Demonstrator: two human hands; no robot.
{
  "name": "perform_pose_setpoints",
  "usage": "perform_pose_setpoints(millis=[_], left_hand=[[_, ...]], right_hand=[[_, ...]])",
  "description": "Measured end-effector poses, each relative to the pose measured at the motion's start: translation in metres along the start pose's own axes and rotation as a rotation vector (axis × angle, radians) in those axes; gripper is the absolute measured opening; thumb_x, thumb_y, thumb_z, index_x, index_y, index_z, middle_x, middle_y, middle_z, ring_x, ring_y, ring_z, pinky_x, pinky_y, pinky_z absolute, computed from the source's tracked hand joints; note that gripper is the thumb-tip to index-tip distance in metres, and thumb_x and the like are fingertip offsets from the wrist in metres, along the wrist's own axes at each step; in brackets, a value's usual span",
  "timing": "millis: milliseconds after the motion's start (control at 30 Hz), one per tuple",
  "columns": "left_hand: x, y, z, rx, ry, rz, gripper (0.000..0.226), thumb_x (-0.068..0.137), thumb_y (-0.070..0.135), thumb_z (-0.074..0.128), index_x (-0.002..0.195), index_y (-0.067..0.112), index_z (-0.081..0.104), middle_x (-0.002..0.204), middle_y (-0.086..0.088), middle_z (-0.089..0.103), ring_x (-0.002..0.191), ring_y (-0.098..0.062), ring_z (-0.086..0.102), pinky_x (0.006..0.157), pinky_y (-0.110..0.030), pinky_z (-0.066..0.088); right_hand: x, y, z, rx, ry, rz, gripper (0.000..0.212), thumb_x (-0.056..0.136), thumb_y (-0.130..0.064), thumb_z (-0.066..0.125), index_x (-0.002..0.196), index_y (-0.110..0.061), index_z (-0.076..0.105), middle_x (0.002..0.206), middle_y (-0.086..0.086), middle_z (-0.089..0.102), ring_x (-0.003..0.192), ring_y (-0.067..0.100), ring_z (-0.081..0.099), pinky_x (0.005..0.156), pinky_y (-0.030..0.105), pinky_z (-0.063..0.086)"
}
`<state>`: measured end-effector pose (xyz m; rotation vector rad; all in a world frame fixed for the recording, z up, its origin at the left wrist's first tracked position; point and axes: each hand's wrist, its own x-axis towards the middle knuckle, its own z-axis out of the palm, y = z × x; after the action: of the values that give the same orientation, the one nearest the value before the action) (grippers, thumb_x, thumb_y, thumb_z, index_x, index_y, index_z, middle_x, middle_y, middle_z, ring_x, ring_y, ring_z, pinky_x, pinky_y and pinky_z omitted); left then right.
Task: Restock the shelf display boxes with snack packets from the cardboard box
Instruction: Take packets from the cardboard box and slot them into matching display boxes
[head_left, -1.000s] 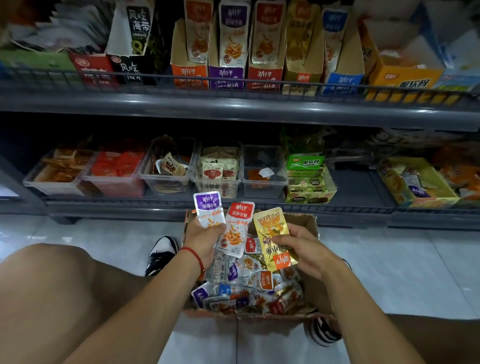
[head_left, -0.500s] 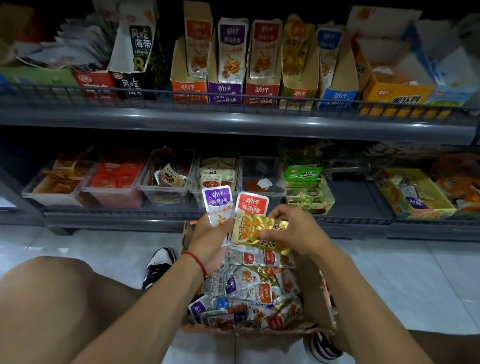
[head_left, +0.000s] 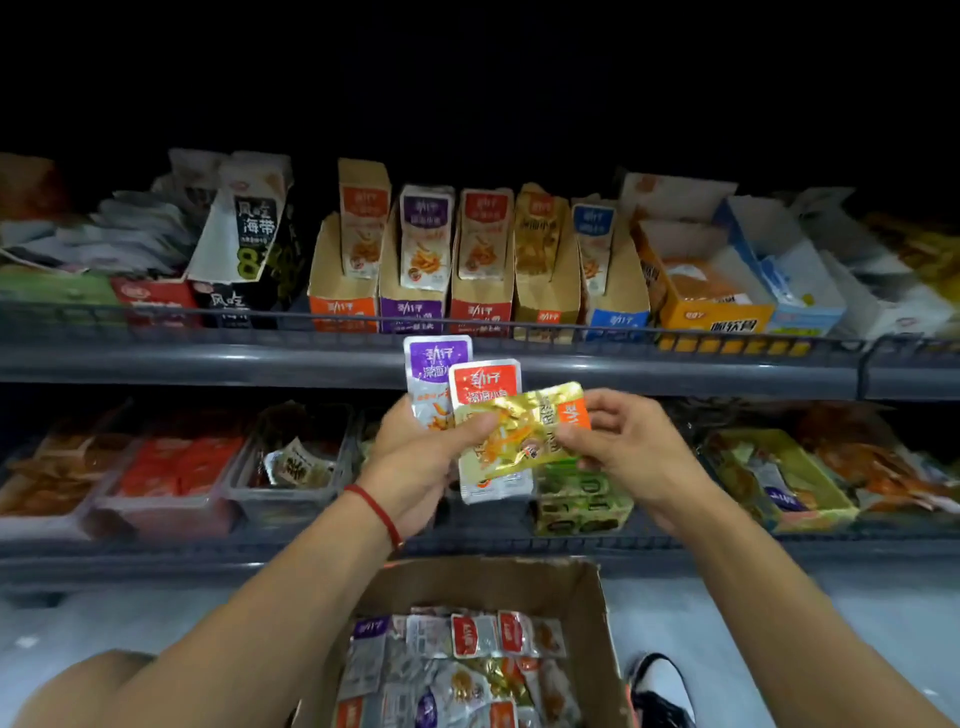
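My left hand (head_left: 415, 462) grips a fan of snack packets: a purple-topped packet (head_left: 434, 366), a red-topped packet (head_left: 483, 387) and a gold packet (head_left: 524, 434) lying across the front. My right hand (head_left: 615, 441) pinches the gold packet's right end. Both hands are raised in front of the shelves, just below the upper shelf rail. Below them the open cardboard box (head_left: 592, 613) on the floor holds several mixed packets. On the upper shelf stand the display boxes: orange (head_left: 340, 306), purple (head_left: 410, 309), red (head_left: 480, 312), gold (head_left: 545, 309) and blue (head_left: 615, 314).
The upper shelf's grey rail (head_left: 208, 364) runs across the view. The lower shelf holds clear trays (head_left: 156, 499) of snacks at left, a green box (head_left: 582, 506) at centre and a yellow-green tray (head_left: 810, 499) at right. My shoe (head_left: 660, 691) rests beside the cardboard box.
Both hands rose from just above the cardboard box up to the shelves. The gold packet, first held apart in my right hand, now lies across the fan with both hands touching it.
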<state>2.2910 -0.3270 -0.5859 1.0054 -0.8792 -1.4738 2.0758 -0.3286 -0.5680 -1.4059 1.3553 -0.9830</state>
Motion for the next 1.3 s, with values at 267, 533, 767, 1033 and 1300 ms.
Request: perform_pose_setpoints(millis=[267, 533, 767, 1033, 1300], left_hand=[[0.029, 0.024, -0.008, 0.048, 0.033, 0.032, 0.042, 0.082, -0.004, 0.075, 0.122, 0.006, 0.065, 0.110, -0.011, 0.076, 0.101, -0.027, 0.074, 0.090, -0.050, 0.059], [0.041, 0.032, -0.012, 0.068, 0.090, 0.007, 0.039, 0.081, 0.003, 0.078, 0.116, 0.014, 0.066, 0.103, -0.004, 0.078, 0.095, -0.021, 0.076, 0.084, -0.047, 0.060], [0.047, 0.037, -0.015, 0.089, 0.132, -0.022, 0.036, 0.082, 0.005, 0.078, 0.113, 0.017, 0.066, 0.099, 0.000, 0.079, 0.091, -0.018, 0.076, 0.081, -0.045, 0.061], [0.048, 0.032, -0.012, 0.065, 0.169, -0.045, 0.035, 0.081, 0.004, 0.079, 0.109, 0.020, 0.066, 0.097, 0.002, 0.079, 0.087, -0.015, 0.077, 0.073, -0.040, 0.062], [0.046, 0.033, -0.012, 0.077, 0.165, -0.057, 0.036, 0.082, 0.008, 0.079, 0.113, 0.020, 0.066, 0.098, 0.003, 0.079, 0.088, -0.016, 0.077, 0.078, -0.043, 0.062]], right_hand=[[0.076, -0.101, -0.066, -0.476, 0.330, -0.474, 0.018, 0.095, -0.022, 0.070, 0.113, -0.024, 0.069, 0.103, -0.007, 0.070, 0.099, 0.012, 0.066, 0.088, 0.032, 0.055], [0.189, -0.145, -0.053, -0.915, 0.391, -0.512, 0.030, 0.100, -0.021, 0.061, 0.130, -0.018, 0.062, 0.128, 0.006, 0.064, 0.122, 0.023, 0.058, 0.097, 0.035, 0.047], [0.241, -0.127, -0.035, -1.099, 0.268, -0.344, 0.032, 0.102, -0.017, 0.053, 0.133, -0.023, 0.054, 0.120, 0.006, 0.057, 0.111, 0.025, 0.057, 0.084, 0.032, 0.042], [0.254, -0.125, -0.025, -1.219, 0.259, -0.270, 0.040, 0.103, -0.021, 0.053, 0.143, -0.022, 0.046, 0.117, 0.013, 0.054, 0.111, 0.033, 0.057, 0.083, 0.037, 0.043], [0.265, -0.128, -0.025, -1.297, 0.367, -0.347, 0.031, 0.098, -0.022, 0.059, 0.129, -0.020, 0.057, 0.135, 0.016, 0.052, 0.120, 0.038, 0.053, 0.099, 0.047, 0.048]])
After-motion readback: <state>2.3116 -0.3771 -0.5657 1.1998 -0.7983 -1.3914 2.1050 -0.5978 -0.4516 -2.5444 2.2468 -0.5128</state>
